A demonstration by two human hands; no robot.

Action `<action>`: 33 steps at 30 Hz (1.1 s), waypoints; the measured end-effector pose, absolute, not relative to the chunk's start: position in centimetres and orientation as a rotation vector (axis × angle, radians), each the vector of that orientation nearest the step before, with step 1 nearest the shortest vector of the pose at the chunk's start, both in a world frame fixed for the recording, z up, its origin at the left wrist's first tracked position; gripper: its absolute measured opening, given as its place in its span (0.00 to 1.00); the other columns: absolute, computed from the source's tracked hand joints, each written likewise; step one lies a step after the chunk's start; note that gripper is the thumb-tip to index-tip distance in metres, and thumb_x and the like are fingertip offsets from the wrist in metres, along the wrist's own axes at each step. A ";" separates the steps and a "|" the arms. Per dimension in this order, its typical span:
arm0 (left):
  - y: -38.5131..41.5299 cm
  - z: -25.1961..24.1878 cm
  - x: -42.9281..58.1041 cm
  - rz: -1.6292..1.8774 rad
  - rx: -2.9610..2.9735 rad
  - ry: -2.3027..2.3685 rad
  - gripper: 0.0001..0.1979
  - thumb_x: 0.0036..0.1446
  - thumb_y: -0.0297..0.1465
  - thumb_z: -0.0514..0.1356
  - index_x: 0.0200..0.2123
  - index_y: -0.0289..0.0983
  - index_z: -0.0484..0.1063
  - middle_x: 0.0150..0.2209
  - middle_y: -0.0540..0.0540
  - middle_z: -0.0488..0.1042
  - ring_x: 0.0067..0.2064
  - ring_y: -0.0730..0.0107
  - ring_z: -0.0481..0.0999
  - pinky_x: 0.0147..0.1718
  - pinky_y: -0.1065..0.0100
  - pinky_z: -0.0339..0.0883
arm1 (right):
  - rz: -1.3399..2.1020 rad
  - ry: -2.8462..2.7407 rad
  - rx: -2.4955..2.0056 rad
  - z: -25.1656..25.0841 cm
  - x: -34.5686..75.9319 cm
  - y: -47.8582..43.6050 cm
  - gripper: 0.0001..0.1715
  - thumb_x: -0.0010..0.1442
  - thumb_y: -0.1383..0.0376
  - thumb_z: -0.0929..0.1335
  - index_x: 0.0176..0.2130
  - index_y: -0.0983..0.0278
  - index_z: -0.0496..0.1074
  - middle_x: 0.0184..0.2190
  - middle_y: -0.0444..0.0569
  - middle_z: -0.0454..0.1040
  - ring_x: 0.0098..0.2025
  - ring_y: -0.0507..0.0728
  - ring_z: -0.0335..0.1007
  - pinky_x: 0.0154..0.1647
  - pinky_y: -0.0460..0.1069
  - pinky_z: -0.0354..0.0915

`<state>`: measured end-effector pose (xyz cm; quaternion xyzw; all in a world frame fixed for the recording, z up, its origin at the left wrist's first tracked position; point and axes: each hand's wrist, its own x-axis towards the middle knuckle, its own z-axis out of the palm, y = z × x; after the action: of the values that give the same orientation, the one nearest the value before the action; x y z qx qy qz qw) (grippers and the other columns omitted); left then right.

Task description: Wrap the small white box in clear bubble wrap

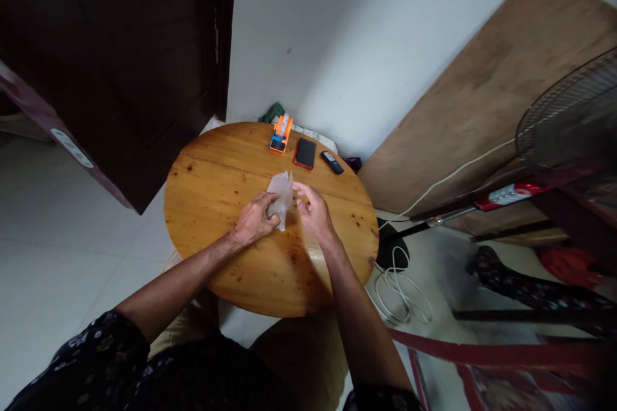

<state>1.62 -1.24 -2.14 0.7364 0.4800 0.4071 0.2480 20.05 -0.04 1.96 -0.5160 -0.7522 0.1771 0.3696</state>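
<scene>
A small, thin, whitish see-through plastic bag stands up from the middle of the round wooden table. My left hand grips its lower left side between thumb and fingers, and the hand rests close to the tabletop. Just right of the bag is my right hand, its thumb and fingers bent but apart, with nothing visible in them. The fingertips of that hand come near the bag's edge; whether they touch it I cannot tell.
Along the table's far edge lie an orange and blue tape dispenser, a dark phone with a red edge and a small dark handset. A fan and a coiled white cable are to the right. Beyond stands a wall.
</scene>
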 end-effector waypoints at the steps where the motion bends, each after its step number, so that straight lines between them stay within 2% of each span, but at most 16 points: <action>1: -1.2 -2.1 1.6 1.099 2.021 1.308 0.24 0.49 0.25 0.61 0.52 0.35 0.73 0.48 0.40 0.78 0.49 0.58 0.77 0.51 0.58 0.73 | 0.399 -2.050 -1.284 2.4 19.9 0.6 0.31 0.55 0.74 0.62 0.56 0.61 0.71 0.54 0.51 0.76 0.55 0.60 0.70 0.58 0.57 0.64; 4: -1.2 -2.0 1.6 1.067 2.040 1.298 0.27 0.48 0.25 0.61 0.55 0.33 0.72 0.50 0.39 0.78 0.51 0.56 0.77 0.53 0.56 0.72 | 0.318 -2.377 -1.260 3.7 19.2 2.3 0.33 0.53 0.78 0.62 0.55 0.60 0.73 0.55 0.52 0.76 0.61 0.63 0.64 0.60 0.61 0.59; 9: -1.3 -2.0 1.7 1.035 2.019 1.293 0.28 0.49 0.26 0.60 0.57 0.35 0.70 0.50 0.39 0.78 0.51 0.55 0.76 0.52 0.56 0.72 | 0.217 -2.560 -1.299 4.9 18.8 4.0 0.24 0.56 0.77 0.63 0.47 0.59 0.78 0.41 0.51 0.81 0.54 0.63 0.67 0.56 0.60 0.56; 14: -1.8 -1.7 1.5 1.095 2.118 1.229 0.31 0.52 0.27 0.59 0.61 0.37 0.66 0.60 0.37 0.69 0.59 0.55 0.72 0.57 0.56 0.71 | 0.257 -2.647 -1.219 4.2 17.7 5.5 0.23 0.55 0.77 0.66 0.46 0.58 0.78 0.39 0.48 0.81 0.54 0.63 0.67 0.57 0.59 0.53; 17: -2.1 -1.3 1.3 1.052 2.231 1.224 0.28 0.53 0.27 0.58 0.59 0.39 0.69 0.63 0.39 0.67 0.62 0.53 0.70 0.59 0.55 0.70 | 0.306 -2.657 -1.242 3.2 17.3 6.2 0.20 0.55 0.73 0.68 0.46 0.58 0.78 0.44 0.50 0.81 0.55 0.63 0.67 0.57 0.59 0.55; 20: -2.2 -1.1 1.3 1.035 2.310 1.189 0.24 0.54 0.26 0.56 0.54 0.41 0.73 0.58 0.43 0.73 0.58 0.56 0.74 0.58 0.57 0.70 | 0.269 -2.439 -1.292 2.1 18.3 6.0 0.27 0.54 0.70 0.71 0.54 0.59 0.75 0.55 0.54 0.76 0.59 0.64 0.65 0.60 0.60 0.57; 22: -2.2 -1.1 1.4 1.046 2.327 1.189 0.21 0.54 0.25 0.55 0.51 0.40 0.75 0.53 0.43 0.77 0.54 0.58 0.76 0.56 0.58 0.71 | 0.305 -2.151 -1.384 1.3 19.5 5.5 0.31 0.53 0.67 0.72 0.57 0.60 0.72 0.57 0.55 0.73 0.58 0.63 0.67 0.59 0.60 0.62; 24: -2.2 -1.2 1.5 1.052 2.329 1.215 0.20 0.54 0.25 0.55 0.50 0.39 0.75 0.51 0.42 0.78 0.52 0.58 0.77 0.54 0.59 0.72 | 0.470 -1.831 -1.550 0.6 20.7 5.0 0.28 0.54 0.62 0.71 0.54 0.62 0.72 0.52 0.55 0.76 0.49 0.60 0.74 0.50 0.57 0.70; 26: -2.2 -1.3 1.6 1.059 2.328 1.238 0.19 0.55 0.25 0.55 0.49 0.38 0.76 0.50 0.41 0.78 0.51 0.57 0.77 0.53 0.59 0.73 | 0.720 -1.572 -1.697 0.1 21.3 4.6 0.25 0.53 0.60 0.71 0.50 0.63 0.72 0.43 0.51 0.79 0.36 0.56 0.75 0.33 0.51 0.72; 29: -2.3 -1.5 1.7 1.075 2.332 1.250 0.19 0.55 0.25 0.55 0.49 0.37 0.76 0.51 0.40 0.78 0.51 0.57 0.77 0.52 0.58 0.73 | 1.034 -1.361 -1.719 -0.3 20.8 4.7 0.22 0.48 0.59 0.74 0.43 0.64 0.72 0.31 0.46 0.77 0.25 0.52 0.71 0.18 0.44 0.61; 33: -2.4 -1.7 1.7 1.093 2.324 1.269 0.20 0.54 0.25 0.55 0.50 0.39 0.75 0.52 0.41 0.77 0.51 0.59 0.78 0.52 0.60 0.73 | 1.177 -1.309 -1.640 0.1 19.2 5.4 0.16 0.44 0.59 0.75 0.31 0.64 0.71 0.19 0.40 0.69 0.18 0.49 0.61 0.14 0.42 0.49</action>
<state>1.74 -2.37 -1.72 0.8034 0.4388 0.3780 0.1381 19.19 5.39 0.11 -0.6361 -0.5076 0.4564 0.3597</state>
